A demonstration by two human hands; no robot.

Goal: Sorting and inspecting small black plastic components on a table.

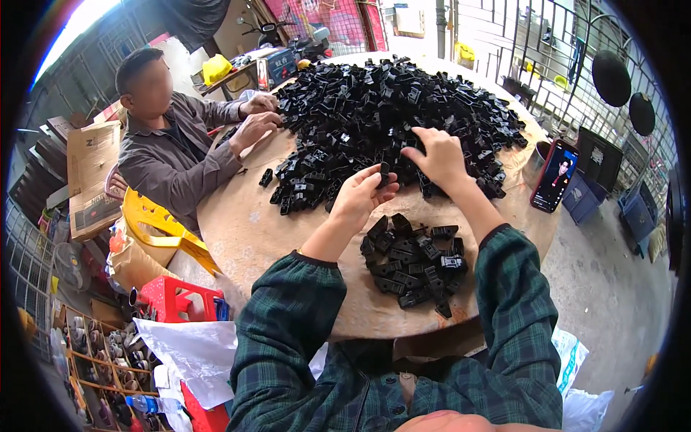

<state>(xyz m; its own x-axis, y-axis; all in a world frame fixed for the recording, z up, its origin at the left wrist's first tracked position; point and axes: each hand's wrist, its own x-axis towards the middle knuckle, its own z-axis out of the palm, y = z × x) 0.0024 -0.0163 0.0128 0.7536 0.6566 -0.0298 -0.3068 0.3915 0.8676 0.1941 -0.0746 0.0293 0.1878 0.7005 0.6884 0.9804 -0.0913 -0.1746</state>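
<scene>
Fingers of left hand pinching small black part at near edge of large heap; right hand reaching over heap, thumb and fingers spread. Smaller pile lying on worktop between forearms, probably for easy reach.

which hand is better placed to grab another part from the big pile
Probably the right hand: it reaches over the big pile with its thumb and fingers apart, while the left hand holds a part in front of the pile.
</scene>
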